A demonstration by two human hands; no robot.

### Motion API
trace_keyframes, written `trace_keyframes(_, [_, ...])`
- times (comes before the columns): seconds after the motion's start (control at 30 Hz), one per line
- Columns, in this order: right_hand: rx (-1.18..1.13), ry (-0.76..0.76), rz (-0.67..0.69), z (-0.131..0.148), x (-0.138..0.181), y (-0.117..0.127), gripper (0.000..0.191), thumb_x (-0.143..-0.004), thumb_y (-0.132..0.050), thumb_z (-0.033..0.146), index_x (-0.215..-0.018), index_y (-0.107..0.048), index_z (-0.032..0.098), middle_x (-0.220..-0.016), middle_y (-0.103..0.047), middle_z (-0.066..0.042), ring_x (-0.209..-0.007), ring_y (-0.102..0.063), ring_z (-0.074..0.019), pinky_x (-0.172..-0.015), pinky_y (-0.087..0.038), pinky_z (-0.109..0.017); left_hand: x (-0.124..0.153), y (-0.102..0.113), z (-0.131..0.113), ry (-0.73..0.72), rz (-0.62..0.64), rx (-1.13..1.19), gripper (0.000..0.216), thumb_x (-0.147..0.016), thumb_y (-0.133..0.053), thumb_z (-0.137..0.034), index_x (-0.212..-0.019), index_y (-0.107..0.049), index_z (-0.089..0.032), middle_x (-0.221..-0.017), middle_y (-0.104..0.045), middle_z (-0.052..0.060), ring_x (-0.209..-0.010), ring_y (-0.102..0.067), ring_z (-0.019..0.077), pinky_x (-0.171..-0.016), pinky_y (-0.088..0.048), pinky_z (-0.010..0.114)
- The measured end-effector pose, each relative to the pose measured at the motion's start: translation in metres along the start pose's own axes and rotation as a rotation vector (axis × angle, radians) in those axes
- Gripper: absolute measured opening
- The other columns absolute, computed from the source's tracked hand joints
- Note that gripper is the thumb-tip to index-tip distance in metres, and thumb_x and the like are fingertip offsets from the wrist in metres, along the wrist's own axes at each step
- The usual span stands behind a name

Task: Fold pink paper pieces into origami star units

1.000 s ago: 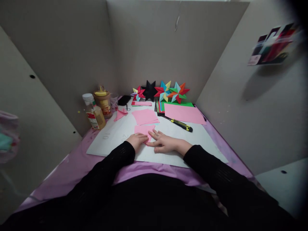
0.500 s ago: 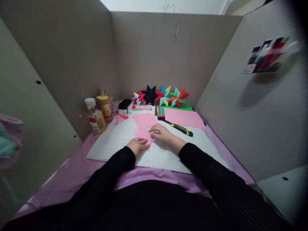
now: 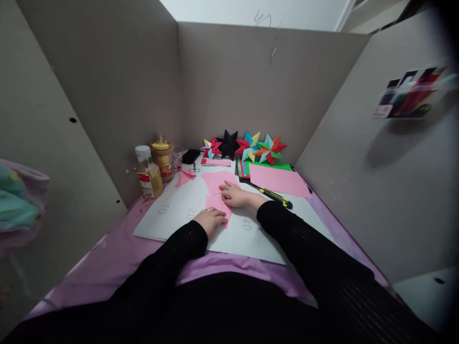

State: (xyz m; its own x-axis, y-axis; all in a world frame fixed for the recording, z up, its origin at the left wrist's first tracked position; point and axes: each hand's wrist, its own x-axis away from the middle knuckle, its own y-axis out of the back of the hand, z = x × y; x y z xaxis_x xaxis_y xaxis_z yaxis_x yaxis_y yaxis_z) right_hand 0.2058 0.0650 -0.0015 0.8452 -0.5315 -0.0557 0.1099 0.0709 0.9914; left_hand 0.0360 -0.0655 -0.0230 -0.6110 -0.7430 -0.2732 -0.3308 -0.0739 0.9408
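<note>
A small pink sheet of paper (image 3: 214,201) lies on the white board, partly covered by both hands. My left hand (image 3: 211,221) rests flat on its lower part, fingers stretched out. With fingers apart and slightly bent, my right hand (image 3: 234,195) touches the sheet's upper right edge. Just behind is another pink paper (image 3: 212,180), and the right fingertips reach over its near edge. To the left stands a folded pink paper piece (image 3: 185,177). A yellow and black utility knife (image 3: 276,196) lies to the right of my right hand.
The white board (image 3: 172,222) bears pencilled numbers. A large pink sheet (image 3: 279,180) tops coloured papers at right. Several folded paper stars (image 3: 249,146) lean on the back panel. A glue bottle (image 3: 149,177), a jar (image 3: 162,160) and small scissors (image 3: 195,168) are at left.
My right hand has shifted left and slightly away along the sheet's upper edge. My left hand stays on the sheet's lower part. The whole view has moved slightly.
</note>
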Motion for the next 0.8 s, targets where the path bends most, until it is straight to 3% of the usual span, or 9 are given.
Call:
trace_keyframes(0.37, [-0.05,-0.049,0.003,-0.0001,-0.0038,-0.0035,0.021,-0.08,-0.048,0.027,-0.086,-0.065,0.015,-0.132,-0.042,-0.011,-0.128,-0.026,-0.0279,-0.103,-0.025,-0.043,-0.0026,-0.0004,0.0034,-0.002,0.045,0.0,0.05,-0.07,-0.048,-0.01,-0.119,-0.05,-0.014,-0.12,-0.054,0.008,-0.103,-0.048,0.022,-0.09,-0.04,0.036])
trace_keyframes(0.8, [-0.06,-0.07,0.001,0.005,-0.0054,-0.0002,0.023,-0.079,-0.048,0.025,-0.084,-0.066,0.012,-0.129,-0.045,-0.014,-0.122,-0.035,-0.025,-0.101,-0.03,-0.037,-0.0028,0.0006,-0.0004,0.009,0.053,-0.064,0.05,-0.071,-0.046,-0.01,-0.121,-0.05,-0.014,-0.124,-0.052,0.005,-0.1,-0.048,0.0226,-0.087,-0.041,0.035])
